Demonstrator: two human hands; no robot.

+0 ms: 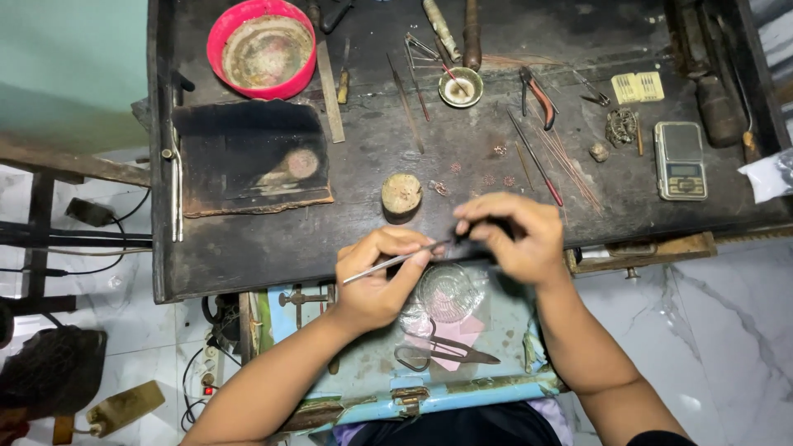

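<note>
At the near edge of a dark, scorched wooden workbench [248,256], the left hand [376,281] grips thin silver metal tweezers [395,261], fingers curled tight. The right hand [512,235] pinches closed on a small dark piece, too small to identify, at the tweezers' tip, above a clear round glass dish [446,293].

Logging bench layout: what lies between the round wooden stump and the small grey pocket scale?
In the head view, between wooden stump and scale: tiny copper-coloured pieces and thin rods.
</note>
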